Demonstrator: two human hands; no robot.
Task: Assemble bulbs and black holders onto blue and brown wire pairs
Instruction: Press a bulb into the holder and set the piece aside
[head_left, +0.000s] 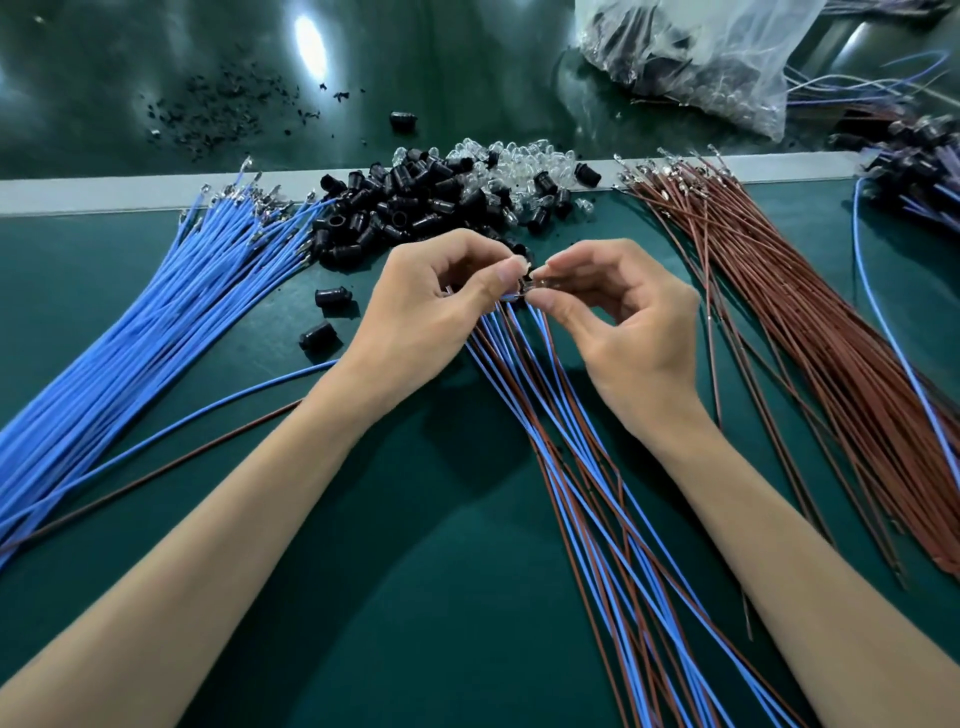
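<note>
My left hand grips a bunch of blue and brown wire pairs at their upper ends and pinches a black holder between thumb and forefinger. My right hand pinches a small clear bulb right at the holder's mouth. The wire bunch fans down toward me across the green mat. A heap of black holders and a heap of clear bulbs lie just beyond my hands.
Loose blue wires spread on the left, loose brown wires on the right. Two stray holders lie near my left hand. A plastic bag sits at the back right, finished assemblies at the right edge, black debris at the back left.
</note>
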